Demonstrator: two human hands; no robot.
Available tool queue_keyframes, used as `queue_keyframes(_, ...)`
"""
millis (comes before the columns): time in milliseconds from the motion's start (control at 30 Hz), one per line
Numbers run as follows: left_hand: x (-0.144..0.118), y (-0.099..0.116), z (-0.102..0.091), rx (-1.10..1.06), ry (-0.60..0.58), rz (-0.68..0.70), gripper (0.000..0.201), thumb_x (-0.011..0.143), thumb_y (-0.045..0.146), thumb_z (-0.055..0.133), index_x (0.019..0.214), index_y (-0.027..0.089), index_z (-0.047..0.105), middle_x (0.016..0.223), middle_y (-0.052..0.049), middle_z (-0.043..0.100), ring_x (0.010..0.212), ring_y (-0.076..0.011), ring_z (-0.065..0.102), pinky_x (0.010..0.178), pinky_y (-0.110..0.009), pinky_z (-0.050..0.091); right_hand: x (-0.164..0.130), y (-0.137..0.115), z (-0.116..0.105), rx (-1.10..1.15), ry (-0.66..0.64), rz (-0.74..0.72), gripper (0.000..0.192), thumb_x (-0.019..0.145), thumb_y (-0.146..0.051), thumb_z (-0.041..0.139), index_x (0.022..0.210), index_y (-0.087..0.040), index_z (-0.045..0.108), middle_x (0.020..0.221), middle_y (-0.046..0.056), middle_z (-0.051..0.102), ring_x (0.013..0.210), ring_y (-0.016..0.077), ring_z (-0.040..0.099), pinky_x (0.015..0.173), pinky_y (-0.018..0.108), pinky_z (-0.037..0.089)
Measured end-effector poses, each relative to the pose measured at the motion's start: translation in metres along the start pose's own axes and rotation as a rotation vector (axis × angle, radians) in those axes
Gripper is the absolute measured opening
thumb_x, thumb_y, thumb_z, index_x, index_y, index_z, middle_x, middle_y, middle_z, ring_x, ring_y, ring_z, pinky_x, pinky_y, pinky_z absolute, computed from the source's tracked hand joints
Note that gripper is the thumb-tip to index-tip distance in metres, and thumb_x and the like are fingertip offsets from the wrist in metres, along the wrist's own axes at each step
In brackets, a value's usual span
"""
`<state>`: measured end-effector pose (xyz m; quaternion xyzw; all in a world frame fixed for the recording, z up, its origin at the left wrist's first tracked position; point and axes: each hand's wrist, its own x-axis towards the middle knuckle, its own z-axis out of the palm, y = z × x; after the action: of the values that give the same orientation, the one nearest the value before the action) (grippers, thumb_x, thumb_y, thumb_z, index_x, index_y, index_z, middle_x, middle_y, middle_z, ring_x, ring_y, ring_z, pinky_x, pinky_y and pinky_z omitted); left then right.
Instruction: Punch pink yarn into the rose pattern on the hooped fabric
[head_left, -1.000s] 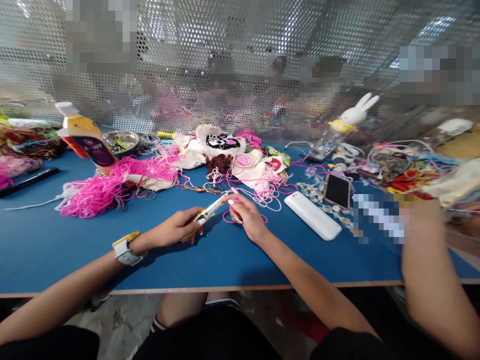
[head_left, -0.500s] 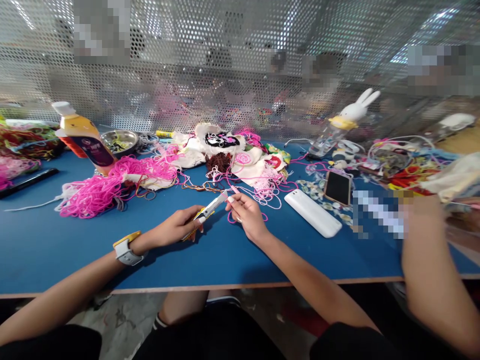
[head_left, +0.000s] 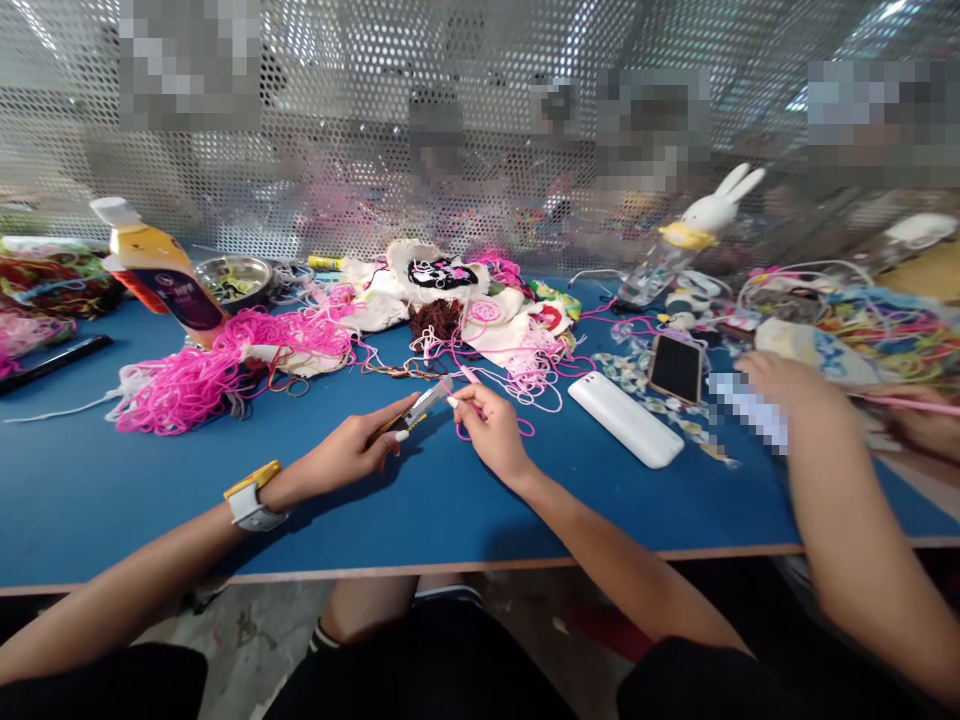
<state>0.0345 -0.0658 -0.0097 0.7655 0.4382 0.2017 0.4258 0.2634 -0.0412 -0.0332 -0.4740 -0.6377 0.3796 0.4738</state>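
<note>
My left hand (head_left: 367, 443) is closed around a utility knife (head_left: 421, 408) with yellow on its handle. The knife's blade is out and slants up to the right, its tip beside the fingers of my right hand (head_left: 491, 428). Those fingers pinch a thin pink stick (head_left: 469, 374), of which only the upper end shows; its lower part is hidden in the hand. A loop of pink yarn (head_left: 525, 428) lies on the blue table (head_left: 420, 520) beside and behind this hand.
A pink yarn pile (head_left: 195, 380) and an orange bottle (head_left: 169, 275) stand left. Embroidered cloth pieces (head_left: 487, 325) lie ahead. On the right are a white oblong device (head_left: 626, 420), a phone (head_left: 676, 368), a rabbit-topped bottle (head_left: 675, 240) and a co-worker's arm (head_left: 840, 500).
The knife has turned slightly in my left hand, its blade edge now by my right fingertips. My right hand barely moved. The co-worker's hand has shifted left and cloth now shows beyond it.
</note>
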Motion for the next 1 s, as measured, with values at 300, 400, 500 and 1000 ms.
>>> queue_keyframes(300, 0.001, 0.001, 0.006, -0.025, 0.056, -0.021, 0.059, 0.093, 0.027, 0.047, 0.151, 0.018, 0.035, 0.072, 0.001, 0.060, 0.054, -0.0077, 0.047, 0.054, -0.018, 0.039, -0.002, 0.003, -0.001, -0.212, -0.007, -0.131, 0.015, 0.089, -0.020, 0.047, 0.076, -0.021, 0.056, 0.059, -0.003, 0.052, 0.053, 0.0116, 0.046, 0.058, 0.025, 0.032)
queue_keyframes(400, 0.003, -0.002, -0.007, -0.069, 0.197, -0.023, 0.057, 0.093, 0.029, 0.047, 0.148, 0.014, 0.040, 0.066, 0.002, 0.057, 0.050, -0.0069, 0.045, 0.048, -0.016, 0.037, -0.005, 0.007, -0.002, -0.244, -0.050, -0.167, 0.016, 0.088, -0.018, 0.046, 0.076, -0.020, 0.055, 0.061, -0.002, 0.053, 0.055, 0.0123, 0.048, 0.059, 0.025, 0.033)
queue_keyframes(500, 0.002, -0.008, -0.029, -0.088, 0.447, -0.061, 0.056, 0.093, 0.034, 0.046, 0.145, 0.012, 0.043, 0.065, 0.002, 0.055, 0.046, -0.0073, 0.047, 0.043, -0.016, 0.038, -0.003, 0.013, -0.007, -0.267, 0.011, -0.146, 0.014, 0.088, -0.019, 0.047, 0.076, -0.020, 0.055, 0.061, -0.002, 0.052, 0.055, 0.0121, 0.048, 0.058, 0.025, 0.033)
queue_keyframes(1000, -0.001, -0.031, -0.023, 0.803, 0.443, 0.134, 0.053, 0.097, 0.039, 0.043, 0.147, 0.021, 0.039, 0.125, -0.018, 0.047, 0.113, -0.0310, 0.052, 0.094, -0.049, 0.048, 0.007, 0.016, -0.011, -0.231, 0.124, -0.253, 0.012, 0.087, -0.030, 0.060, 0.087, -0.022, 0.069, 0.100, 0.008, 0.059, 0.101, 0.0209, 0.060, 0.088, 0.038, 0.051)
